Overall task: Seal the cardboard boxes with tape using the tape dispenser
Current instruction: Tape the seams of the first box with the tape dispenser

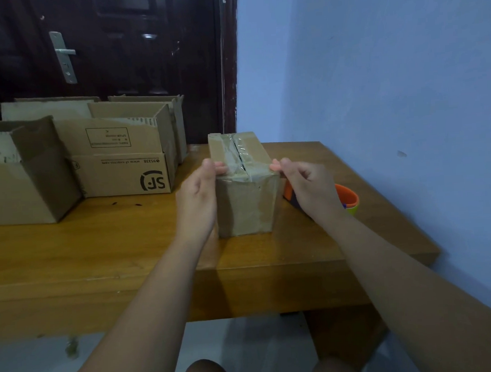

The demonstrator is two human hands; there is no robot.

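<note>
A small closed cardboard box [247, 206] stands on the wooden table [99, 252], with clear tape along its top seam and over the near edge. My left hand [200, 197] lies against the box's left side, thumb and fingertips pressing on the top left edge. My right hand [304, 185] is at the top right edge, its fingertips touching the tape there and the other fingers curled. An orange tape dispenser [348, 198] lies on the table just right of the box, mostly hidden behind my right hand.
Several open cardboard boxes stand at the left, one marked SF [128, 170], a plain one [22, 176] nearest the left edge. A dark door [115, 50] is behind them. A blue wall [375, 77] borders the table's right side. My knees show below the table's front edge.
</note>
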